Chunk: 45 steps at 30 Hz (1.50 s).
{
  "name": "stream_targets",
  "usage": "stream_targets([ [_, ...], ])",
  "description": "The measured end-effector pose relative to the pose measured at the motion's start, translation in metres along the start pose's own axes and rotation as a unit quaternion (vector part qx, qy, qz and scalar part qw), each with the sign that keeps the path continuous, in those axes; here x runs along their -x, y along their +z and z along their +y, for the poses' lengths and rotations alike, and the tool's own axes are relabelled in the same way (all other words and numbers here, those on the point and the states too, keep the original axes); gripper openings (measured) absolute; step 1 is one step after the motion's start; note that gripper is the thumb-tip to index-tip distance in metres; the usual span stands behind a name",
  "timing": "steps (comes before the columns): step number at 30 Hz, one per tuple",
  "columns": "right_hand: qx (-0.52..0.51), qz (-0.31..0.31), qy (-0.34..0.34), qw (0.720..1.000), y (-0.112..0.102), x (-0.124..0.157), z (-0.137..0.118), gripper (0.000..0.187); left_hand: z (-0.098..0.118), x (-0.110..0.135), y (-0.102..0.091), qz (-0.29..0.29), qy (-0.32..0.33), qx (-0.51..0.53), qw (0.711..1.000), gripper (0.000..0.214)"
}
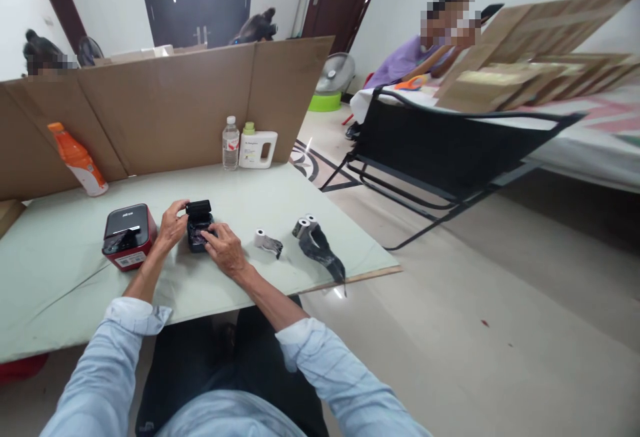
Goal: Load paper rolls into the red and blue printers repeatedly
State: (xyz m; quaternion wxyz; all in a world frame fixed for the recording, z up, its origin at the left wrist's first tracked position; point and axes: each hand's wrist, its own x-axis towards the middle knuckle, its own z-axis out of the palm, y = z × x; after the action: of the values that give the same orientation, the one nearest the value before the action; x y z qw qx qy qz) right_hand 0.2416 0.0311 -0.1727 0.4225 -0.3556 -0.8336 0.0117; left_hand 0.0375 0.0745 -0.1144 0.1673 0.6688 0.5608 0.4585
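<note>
A small black printer (197, 242) stands on the table with its lid (199, 208) raised and its inside showing. My left hand (173, 225) grips its left side, fingertips up by the lid hinge. From the right, my right hand (226, 249) reaches over the printer's edge, its fingertips at the open compartment; what they touch inside is too small to make out. Close to my left wrist sits a red and black box-shaped printer (129, 232). To the right of my right hand lie a small paper roll (261, 238) with a loose grey tail and two more rolls (303, 226) with a long dark strip (323, 256).
An upright cardboard screen (175, 104) borders the table's (235, 190) back. Before it stand an orange bottle (77, 157), a water bottle (231, 144) and a white jug (257, 149). Rightward are a black folding frame (440, 157), cardboard boxes (500, 84) and a seated person (415, 57).
</note>
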Motion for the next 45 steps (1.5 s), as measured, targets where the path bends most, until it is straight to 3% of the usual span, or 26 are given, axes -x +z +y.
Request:
stream_targets([
  [5,0.0,0.001,0.001,1.0,0.0,0.0,-0.001,0.031,0.006,0.036,-0.015,-0.091,0.067,-0.04,0.993,0.051],
  [12,-0.039,-0.013,0.032,0.999,-0.005,0.0,-0.005,0.032,0.003,0.057,-0.024,-0.173,0.054,-0.067,0.981,0.074],
  [18,-0.073,-0.029,0.087,0.993,0.0,0.001,0.003,0.081,-0.002,0.06,-0.022,-0.172,0.04,-0.116,0.977,0.093],
  [23,-0.087,-0.054,0.12,0.987,0.007,0.002,0.008,0.083,-0.002,0.064,-0.019,-0.161,0.046,-0.131,0.977,0.093],
  [38,-0.103,-0.059,0.132,0.984,0.007,0.004,0.012,0.077,-0.003,0.063,-0.012,-0.146,0.062,-0.133,0.978,0.085],
  [45,-0.116,-0.056,0.145,0.981,0.004,0.003,0.008,0.094,-0.001,0.072,-0.006,-0.129,0.051,-0.121,0.983,0.095],
])
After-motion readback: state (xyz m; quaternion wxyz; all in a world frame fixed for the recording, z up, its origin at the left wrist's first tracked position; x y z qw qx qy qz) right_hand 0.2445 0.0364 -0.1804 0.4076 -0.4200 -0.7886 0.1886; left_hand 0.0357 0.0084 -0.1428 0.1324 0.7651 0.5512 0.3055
